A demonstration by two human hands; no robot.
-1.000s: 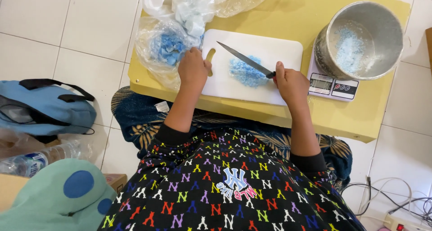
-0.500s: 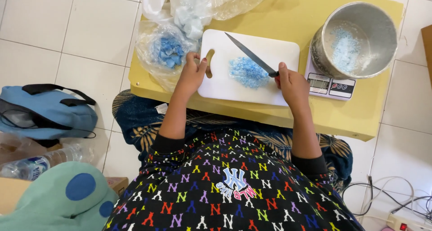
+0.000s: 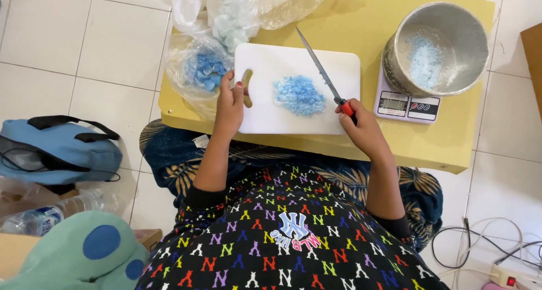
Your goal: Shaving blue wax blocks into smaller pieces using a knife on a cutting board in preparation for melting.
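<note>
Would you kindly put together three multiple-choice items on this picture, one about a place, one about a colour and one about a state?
1. Where does the pile of blue crumbs lie?
A. On the white cutting board
B. On the floor
C. On the backpack

2. What colour is the handle of the knife?
A. Green
B. Red
C. Black

3. What is the right hand doing?
A. Lying flat and open on the table
B. Resting inside the metal pot
C. Closed around the knife handle

Answers:
1. A, the crumbs sit mid-board, between the two hands.
2. B, red shows just above the right hand's fingers.
3. C, the hand grips the handle with the blade pointing away over the board, while the left hand steadies the board's left edge.
</note>
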